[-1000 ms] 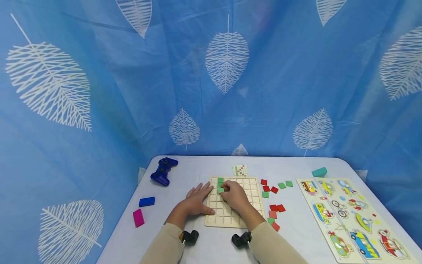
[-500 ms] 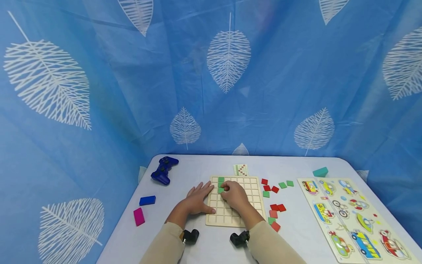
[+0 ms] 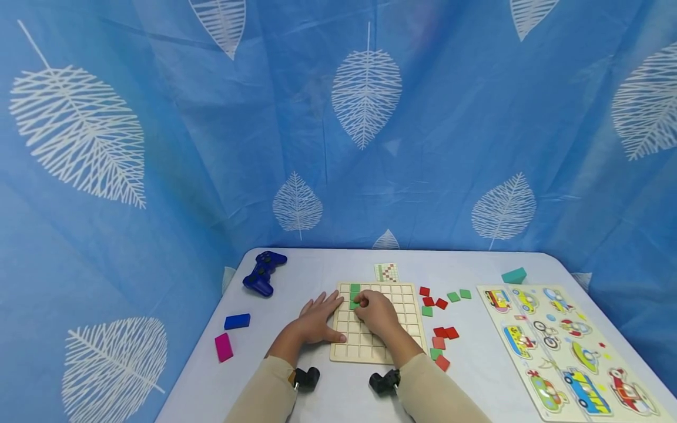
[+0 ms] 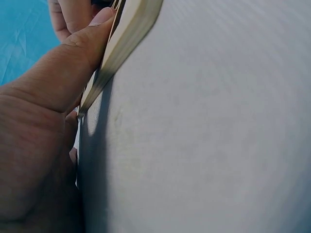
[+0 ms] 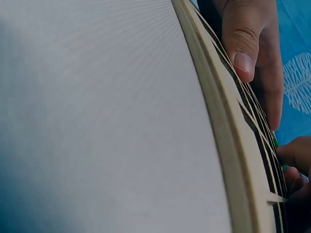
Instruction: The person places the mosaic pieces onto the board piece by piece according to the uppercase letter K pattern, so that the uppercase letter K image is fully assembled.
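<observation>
A square wooden grid board [image 3: 353, 351] lies on the table. My left hand [image 3: 314, 323] rests on its left side, fingers spread and thumb on the near left part; the left wrist view shows that thumb [image 4: 77, 56] along the board's edge. My right hand [image 3: 378, 314] has its fingers curled over the second column and pinches a green tile [image 3: 353, 305] at the third cell down. Above it in the same column sit another green tile [image 3: 355, 288] and one partly covered by the fingers. The right wrist view shows the right fingertips [image 5: 291, 153] low over the grid.
A small pattern card [image 3: 386, 272] lies behind the board. Loose red tiles [image 3: 441, 304] and green tiles [image 3: 465, 294] are scattered to its right. Further right are a vehicle puzzle board [image 3: 568, 352] and a teal block [image 3: 514, 275]. A game controller [image 3: 262, 273], blue block [image 3: 237, 321] and pink block [image 3: 224, 348] lie left.
The green tile under my right fingers sat slightly tilted a second ago and now lies flatter in its cell. My left hand has stayed put.
</observation>
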Demonstrator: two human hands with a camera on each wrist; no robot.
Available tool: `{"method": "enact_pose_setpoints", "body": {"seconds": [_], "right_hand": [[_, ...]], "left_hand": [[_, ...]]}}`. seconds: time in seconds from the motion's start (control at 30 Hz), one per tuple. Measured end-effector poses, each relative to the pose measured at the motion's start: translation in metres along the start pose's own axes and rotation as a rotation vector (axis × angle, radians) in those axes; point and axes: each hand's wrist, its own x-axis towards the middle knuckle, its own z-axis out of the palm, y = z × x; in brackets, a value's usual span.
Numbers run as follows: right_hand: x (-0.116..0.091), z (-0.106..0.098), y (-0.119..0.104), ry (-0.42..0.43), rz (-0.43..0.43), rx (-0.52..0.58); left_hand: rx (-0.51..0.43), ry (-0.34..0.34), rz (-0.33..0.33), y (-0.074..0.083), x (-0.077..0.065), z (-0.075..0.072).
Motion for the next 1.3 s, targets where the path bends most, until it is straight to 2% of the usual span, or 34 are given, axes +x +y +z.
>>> {"method": "enact_pose_setpoints", "body": {"seconds": [0.5,0.67,0.8,0.9,1.13,1.23,1.3], "right_hand": [[0.001,-0.003,0.002,-0.011,0.024,0.057],[-0.002,-0.012,0.006,-0.045,0.016,0.172],[-0.008,-0.024,0.010,-0.033,0.023,0.236],[-0.015,-0.035,0.014,0.010,0.026,0.197],[-0.030,-0.077,0.036,0.103,0.049,0.002],[-0.035,-0.093,0.050,0.120,0.077,-0.027],[-0.038,-0.101,0.058,0.124,0.114,-0.006]], "left_hand": [[-0.006,-0.011,0.006,0.003,-0.002,-0.004],[-0.001,-0.005,0.006,0.001,0.001,-0.002],[-0.005,-0.005,0.009,0.001,0.002,-0.002],[-0.003,-0.002,0.009,0.002,0.002,-0.002],[-0.009,-0.001,0.007,0.003,0.000,-0.003],[-0.006,-0.002,-0.002,0.003,-0.001,-0.002],[-0.005,0.000,-0.006,0.003,-0.001,-0.002]]}}
